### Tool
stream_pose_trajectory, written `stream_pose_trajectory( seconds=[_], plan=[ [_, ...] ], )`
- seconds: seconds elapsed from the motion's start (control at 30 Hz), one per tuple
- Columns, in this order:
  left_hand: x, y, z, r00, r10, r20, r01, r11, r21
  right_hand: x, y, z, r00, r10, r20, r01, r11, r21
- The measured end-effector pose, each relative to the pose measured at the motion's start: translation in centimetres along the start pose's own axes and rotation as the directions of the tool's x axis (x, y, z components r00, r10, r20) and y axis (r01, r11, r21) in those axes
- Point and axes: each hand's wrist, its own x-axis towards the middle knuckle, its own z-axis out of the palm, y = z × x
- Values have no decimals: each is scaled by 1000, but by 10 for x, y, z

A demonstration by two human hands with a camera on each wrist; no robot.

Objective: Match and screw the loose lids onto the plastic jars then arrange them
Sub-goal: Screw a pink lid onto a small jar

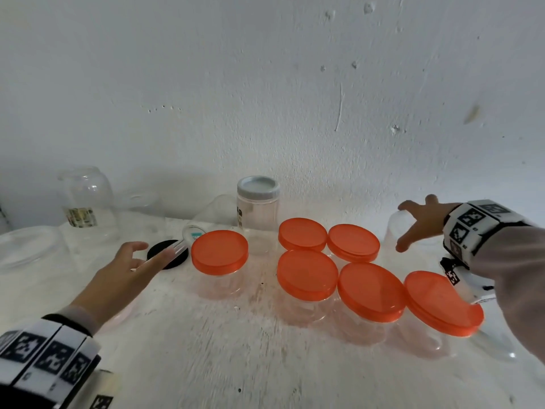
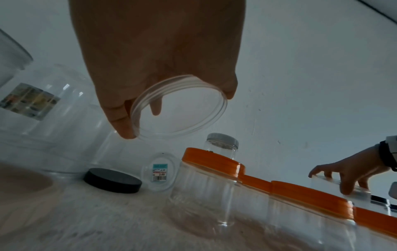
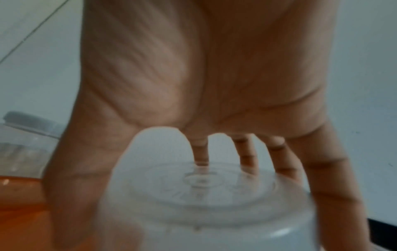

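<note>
— 2 hands are out over the bench (image 1: pixel 224 364). How does each sit?

— The left hand (image 1: pixel 118 278) reaches forward near the left side, thumb and fingertips pinching a clear lid (image 2: pixel 179 106) by its rim, held off the surface above the black lid (image 1: pixel 167 254). The right hand (image 1: pixel 421 222) is spread, palm down, over an upturned clear jar (image 3: pixel 206 203) near the right edge, thumb and fingers curled round its base.

— Counts?

— 6 orange-lidded jars (image 1: pixel 306 274), clustered in the middle and toward the right, 1 of them standing apart on the left. 1 grey-lidded jar (image 1: pixel 258 214) behind them, by the wall. 1 black lid lying flat. 1 small clear lid with a price sticker (image 2: pixel 160 171), propped on edge just beside the black one. Possibly 2 or 3 larger clear jars (image 1: pixel 85 199) at the back left; they blur into the wall.

— And the held lid?

— Transparent, round, with a ridged rim, tilted so its open side faces the wrist camera.
</note>
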Motion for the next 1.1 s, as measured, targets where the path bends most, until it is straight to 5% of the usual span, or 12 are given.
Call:
stream_pose_trajectory(
  seconds=[0.2,0.4,0.57,0.77,1.1],
  plan=[
    [-12,14,3,1000,5,7,-4,989,-146,-25,-2,-8,951,-34,-308,89,982,167],
    [-24,23,-9,999,38,36,-24,948,-319,-65,-24,-12,802,-50,-595,379,812,443],
    [-32,25,-26,993,94,74,-60,925,-376,-114,-65,-8,852,-71,-519,480,503,719],
    [-38,19,-43,985,144,91,-94,904,-416,-167,-124,10,877,-341,-339,414,177,893],
    [-41,-11,-68,977,164,134,-93,902,-422,-181,-198,54,890,-428,-160,351,417,838]
  ],
)
